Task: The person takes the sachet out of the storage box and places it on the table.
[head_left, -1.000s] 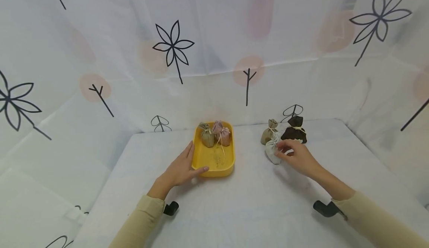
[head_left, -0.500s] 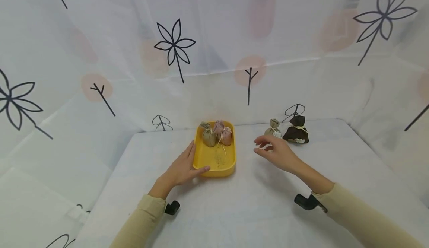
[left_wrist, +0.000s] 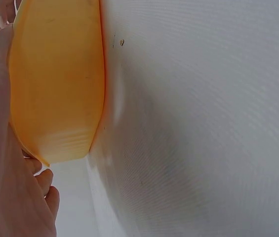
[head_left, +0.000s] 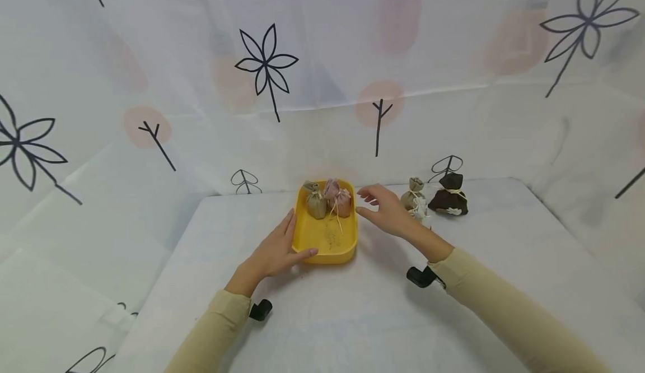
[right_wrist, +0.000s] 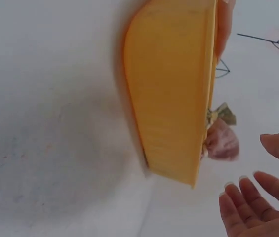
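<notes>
A yellow tray (head_left: 328,257) stands on the white-covered table. At its far end sit an olive drawstring pouch (head_left: 316,206) and a pink drawstring pouch (head_left: 343,204), both tied at the neck. My left hand (head_left: 272,252) rests along the tray's left side, fingers extended and thumb on the near rim. Beside the tray's right rim is my right hand (head_left: 387,211), empty, fingers loosely bent; the right wrist view shows it apart from the tray. Behind the right hand stand a beige pouch (head_left: 409,198) and a white pouch (head_left: 419,209), the latter partly hidden by the hand and wrist.
A dark brown pouch (head_left: 448,200) with a pale tie stands at the back right, beside the beige one. A white patterned cloth (head_left: 322,138) hangs behind the table's far edge. Small specks lie on the tray's floor.
My right hand has left the white pouch and moved left to the tray's right side, empty. The white pouch remains by the beige one. My left hand keeps its place on the tray.
</notes>
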Demonstrator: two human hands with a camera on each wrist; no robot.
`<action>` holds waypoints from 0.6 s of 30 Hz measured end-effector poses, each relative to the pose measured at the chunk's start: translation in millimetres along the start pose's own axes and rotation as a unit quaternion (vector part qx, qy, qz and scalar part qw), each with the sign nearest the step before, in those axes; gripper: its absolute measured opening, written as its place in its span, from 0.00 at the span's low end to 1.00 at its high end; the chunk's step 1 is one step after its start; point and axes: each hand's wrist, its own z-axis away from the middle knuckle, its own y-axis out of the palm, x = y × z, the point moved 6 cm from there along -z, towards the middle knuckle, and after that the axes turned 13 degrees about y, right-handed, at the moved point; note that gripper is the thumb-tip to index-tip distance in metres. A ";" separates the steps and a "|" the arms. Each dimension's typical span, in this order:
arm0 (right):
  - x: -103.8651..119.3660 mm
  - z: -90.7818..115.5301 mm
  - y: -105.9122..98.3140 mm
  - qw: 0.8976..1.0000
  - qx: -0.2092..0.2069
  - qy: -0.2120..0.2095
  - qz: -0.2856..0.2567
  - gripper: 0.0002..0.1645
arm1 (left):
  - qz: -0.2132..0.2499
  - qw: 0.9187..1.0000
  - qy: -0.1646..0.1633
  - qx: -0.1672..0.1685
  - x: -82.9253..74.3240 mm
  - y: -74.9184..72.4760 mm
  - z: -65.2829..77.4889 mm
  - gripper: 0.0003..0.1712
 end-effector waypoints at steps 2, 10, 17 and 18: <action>-0.1 -9.3 6.1 1.000 -0.001 0.000 0.004 0.24 | 0.000 1.000 -0.002 0.003 0.0 -0.5 0.0 0.72; -5.2 -40.1 30.5 0.998 0.020 0.054 -0.018 0.29 | -0.001 1.000 -0.012 0.012 -2.4 -1.1 -0.9 0.72; -7.8 -58.6 45.0 0.994 0.036 0.100 -0.027 0.32 | 0.001 1.000 -0.006 0.007 -3.5 -2.6 0.3 0.71; -8.2 -60.7 46.0 0.993 0.038 0.104 -0.028 0.32 | -0.001 1.000 -0.005 0.007 -3.6 -2.8 0.2 0.71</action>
